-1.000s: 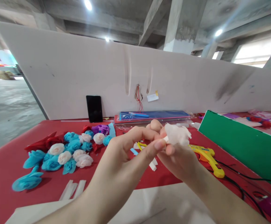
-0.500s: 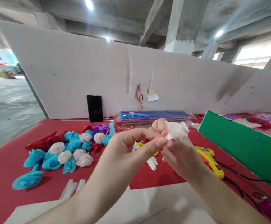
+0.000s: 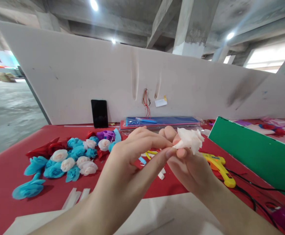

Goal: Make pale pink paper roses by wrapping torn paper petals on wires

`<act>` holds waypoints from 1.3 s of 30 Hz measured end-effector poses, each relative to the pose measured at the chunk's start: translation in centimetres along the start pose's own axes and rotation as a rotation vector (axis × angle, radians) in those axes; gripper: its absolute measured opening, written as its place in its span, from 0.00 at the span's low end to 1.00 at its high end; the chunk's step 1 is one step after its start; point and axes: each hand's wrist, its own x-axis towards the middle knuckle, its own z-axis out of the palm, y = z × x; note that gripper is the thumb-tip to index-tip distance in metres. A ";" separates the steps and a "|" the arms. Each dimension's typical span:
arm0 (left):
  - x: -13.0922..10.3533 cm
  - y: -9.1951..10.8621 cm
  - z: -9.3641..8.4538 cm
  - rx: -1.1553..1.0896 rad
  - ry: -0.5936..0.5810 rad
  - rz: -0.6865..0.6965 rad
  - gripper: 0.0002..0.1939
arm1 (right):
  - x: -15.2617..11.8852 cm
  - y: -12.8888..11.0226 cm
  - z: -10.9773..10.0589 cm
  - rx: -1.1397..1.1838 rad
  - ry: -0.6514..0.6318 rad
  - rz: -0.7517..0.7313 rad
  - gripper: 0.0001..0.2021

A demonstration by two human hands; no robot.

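A pale pinkish-white paper flower (image 3: 190, 140) is held up over the table between both hands, its ruffled head to the right and its narrow twisted base to the left. My left hand (image 3: 142, 156) pinches that base between thumb and forefinger. Fingers of my right hand (image 3: 188, 163) close around the flower just below its head, with the thumb tip beside the base. Beneath the hands lie small paper scraps (image 3: 161, 174) and a yellow-handled tool (image 3: 148, 154), partly hidden by my left hand. A yellow glue gun (image 3: 221, 168) rests right of my right hand.
Blue, white, red and purple paper flowers (image 3: 77, 152) are heaped on the red table (image 3: 7, 173) at left. A black phone (image 3: 99, 113) leans on the white board (image 3: 88, 71). A green panel (image 3: 252, 153) and cables stand at right. White paper (image 3: 154, 212) covers the front.
The flower has turned, so its head now points further right and its twisted base shows more. My left hand has rolled over, with its back and fingers raised.
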 end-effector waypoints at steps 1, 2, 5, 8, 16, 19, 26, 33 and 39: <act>0.0 -0.1 0.0 0.020 -0.004 0.026 0.09 | 0.0 0.0 0.0 0.002 -0.009 -0.009 0.13; 0.0 -0.1 -0.1 0.033 -0.013 0.036 0.09 | 0.1 -0.1 0.0 -0.004 -0.023 -0.013 0.13; 0.0 -0.1 -0.3 0.024 -0.032 0.016 0.09 | 0.3 -0.3 0.0 -0.051 -0.049 -0.030 0.11; 0.1 0.3 -0.5 -0.052 -0.080 -0.066 0.09 | 0.3 -0.4 0.0 -0.083 -0.068 -0.076 0.07; 0.5 1.0 -0.7 -0.264 -0.197 -0.276 0.09 | 0.0 -0.7 -0.6 -0.148 -0.186 -0.095 0.04; 0.7 0.8 -0.6 -0.271 -0.204 -0.308 0.10 | 0.0 -0.6 -0.3 -0.095 -0.151 -0.057 0.06; 0.7 0.7 -0.6 -0.207 -0.151 -0.295 0.09 | 0.0 -0.3 0.5 0.017 -0.090 0.024 0.09; 0.3 0.1 -0.7 0.149 -0.029 0.119 0.07 | 0.0 0.6 0.1 0.055 -0.047 0.029 0.07; -0.1 -0.7 -0.9 0.574 0.056 0.434 0.06 | -0.2 0.8 0.5 0.109 0.025 0.041 0.08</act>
